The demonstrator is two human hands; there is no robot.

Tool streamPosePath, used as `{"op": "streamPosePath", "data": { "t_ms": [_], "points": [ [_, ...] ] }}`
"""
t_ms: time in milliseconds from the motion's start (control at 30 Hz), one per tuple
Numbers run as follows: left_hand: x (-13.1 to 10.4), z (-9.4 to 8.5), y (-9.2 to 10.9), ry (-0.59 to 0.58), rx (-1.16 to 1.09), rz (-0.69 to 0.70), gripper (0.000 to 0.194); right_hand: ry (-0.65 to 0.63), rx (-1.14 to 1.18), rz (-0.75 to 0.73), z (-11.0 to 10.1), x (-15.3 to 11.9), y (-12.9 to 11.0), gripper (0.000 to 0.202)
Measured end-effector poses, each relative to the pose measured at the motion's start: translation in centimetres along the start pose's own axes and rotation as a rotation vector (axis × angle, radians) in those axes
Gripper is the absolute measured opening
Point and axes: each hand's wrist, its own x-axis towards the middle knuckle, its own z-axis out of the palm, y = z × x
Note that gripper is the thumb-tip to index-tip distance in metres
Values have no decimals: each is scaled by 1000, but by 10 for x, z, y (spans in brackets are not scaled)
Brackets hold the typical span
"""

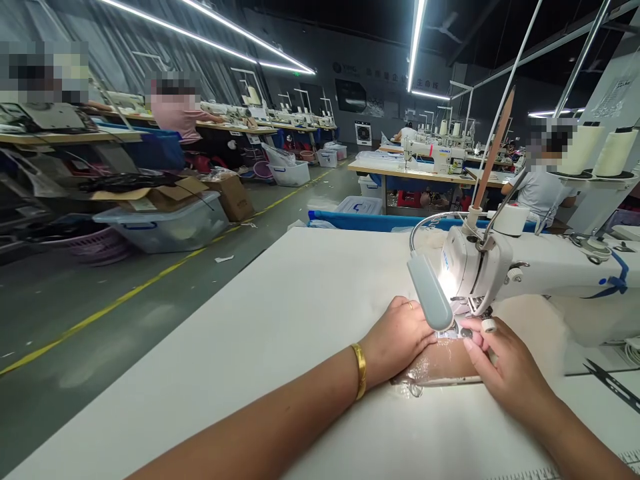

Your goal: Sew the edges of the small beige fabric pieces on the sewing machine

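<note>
Left hand [400, 340] — laid palm-down, fingers flat on a sheer fabric piece [440, 367] on the white tabletop [280, 320]. Right hand [505, 367] — fingertips pressed to the same piece beside the sewing machine [500, 273] needle; nothing is pinched.

The tabletop [280, 333] is white, matt and smooth. The sewing machine [540, 280] has a glossy white painted shell, with bright metal parts at the needle end. Its lamp [430, 293] has a dull grey plastic head on a shiny metal gooseneck. Under the left hand [397, 340] and right hand [505, 370] lies a clear, glossy plastic piece [440, 367] that glints in the light. A polished gold metal bangle [359, 370] circles the left wrist. The scissors [613, 385] look dark, matt metal.
</note>
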Motion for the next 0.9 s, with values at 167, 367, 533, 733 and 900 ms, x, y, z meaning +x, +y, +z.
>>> {"op": "streamPosePath", "data": {
  "t_ms": [167,367,533,733,900],
  "points": [
    [2,-1,-3,1,47,-38,14,-131,9,9,-17,-2,-7,21],
    [1,-6,-10,-45,117,-70,21,-201,0,4,-61,-13,-11,23],
    [1,-3,-12,96,96,-44,24,-58,121,137,-87,-17,-1,23],
    [0,-9,28,101,-120,307,26,203,414,287,-93,-17,19,27],
    [-14,1,64,-19,-257,419,29,-52,71,262,-121,-64,-3,19]
  ]
}}
